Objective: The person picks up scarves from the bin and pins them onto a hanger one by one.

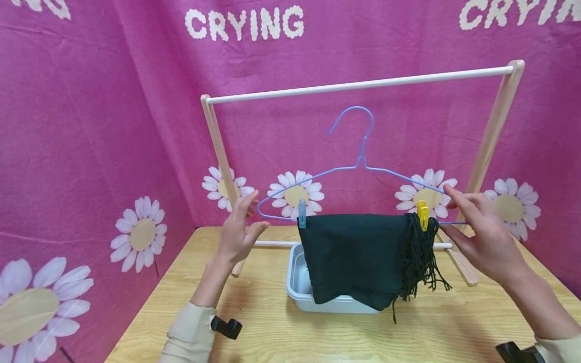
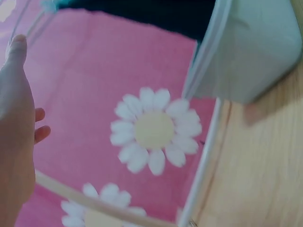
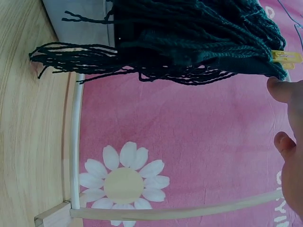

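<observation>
A blue wire clothes hanger (image 1: 335,170) is held up in the air, its hook free below the rack's bar. Over its lower wire hangs a dark fringed scarf (image 1: 354,257), clipped by a blue clothespin (image 1: 301,214) at the left and yellow clothespins (image 1: 423,216) at the right. My right hand (image 1: 481,232) grips the hanger's right end, its thumb beside the fringe (image 3: 189,61). At the left end, my left hand (image 1: 238,232) has thumb and fingers spread around the hanger's corner; whether it touches the wire I cannot tell.
Behind the hanger stands a drying rack with a white top bar (image 1: 363,85) and wooden legs (image 1: 492,136). Partly hidden under the scarf, a pale plastic basin (image 1: 295,292) sits on the wooden table (image 1: 268,333). A pink flowered cloth (image 1: 150,101) encloses the space.
</observation>
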A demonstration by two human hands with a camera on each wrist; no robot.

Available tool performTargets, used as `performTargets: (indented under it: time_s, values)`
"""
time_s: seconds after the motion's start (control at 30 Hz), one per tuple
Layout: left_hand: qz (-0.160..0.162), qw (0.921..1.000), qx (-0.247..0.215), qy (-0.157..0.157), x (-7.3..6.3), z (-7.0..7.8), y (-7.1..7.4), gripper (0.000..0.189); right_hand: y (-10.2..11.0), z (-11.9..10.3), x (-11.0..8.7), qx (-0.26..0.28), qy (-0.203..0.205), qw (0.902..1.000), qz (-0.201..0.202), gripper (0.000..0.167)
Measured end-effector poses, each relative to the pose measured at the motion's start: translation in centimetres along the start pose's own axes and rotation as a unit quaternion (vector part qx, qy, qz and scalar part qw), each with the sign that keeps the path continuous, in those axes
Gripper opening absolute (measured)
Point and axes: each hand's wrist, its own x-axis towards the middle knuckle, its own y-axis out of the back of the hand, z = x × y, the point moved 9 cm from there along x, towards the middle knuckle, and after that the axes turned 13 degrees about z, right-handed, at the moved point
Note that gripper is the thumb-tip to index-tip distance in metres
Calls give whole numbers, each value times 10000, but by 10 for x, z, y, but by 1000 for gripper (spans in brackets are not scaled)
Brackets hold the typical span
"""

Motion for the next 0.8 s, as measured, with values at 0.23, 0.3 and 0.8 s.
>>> performTargets:
  time_s: [0.23, 0.3, 0.8]
  values:
    - [91, 9968, 19, 790, -18, -51, 5, 52, 13, 9, 2, -141, -175, 9995, 238, 71]
    - [101, 9951, 166, 965, -23, -65, 6, 50, 16, 11, 4, -187, -194, 9991, 333, 71]
    - [-357, 9767, 1409, 1576, -63, -127, -2, 47, 35, 27, 16, -595, -639, 9952, 446, 78]
